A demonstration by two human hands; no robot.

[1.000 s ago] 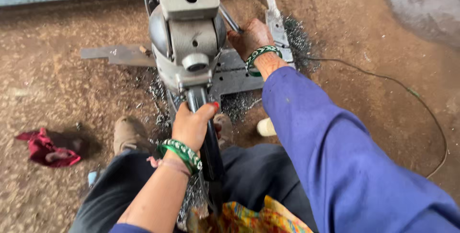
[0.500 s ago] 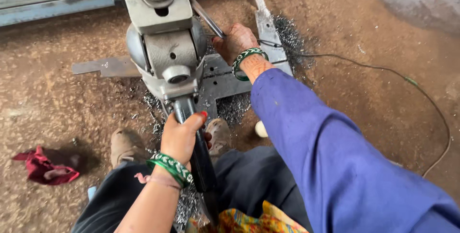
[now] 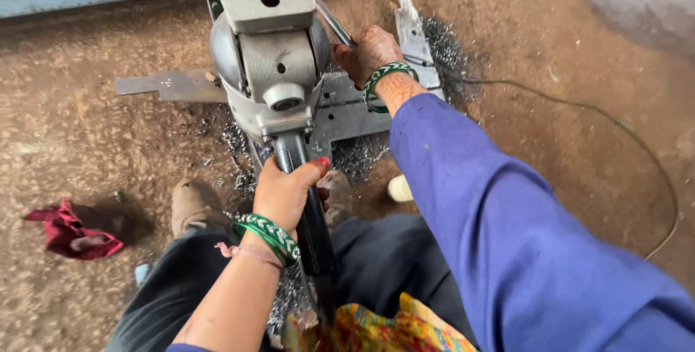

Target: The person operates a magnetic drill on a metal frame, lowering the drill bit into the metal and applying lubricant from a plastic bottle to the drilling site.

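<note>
The press machine (image 3: 268, 55) runs off the top edge, so its upper part is out of sight. Its body hides the fingertips of the right hand (image 3: 371, 51) and whatever they touch on the metal plate (image 3: 347, 109). The black lever handle (image 3: 313, 221) perhaps ends behind the yellow patterned cloth (image 3: 384, 330), itself cut by the bottom edge. The left hand (image 3: 286, 193) covers part of the handle.

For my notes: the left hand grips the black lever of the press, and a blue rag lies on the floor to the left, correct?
Not quite: the rag is red, not blue, as the head view shows. The left hand does grip the black lever of the press.
</note>
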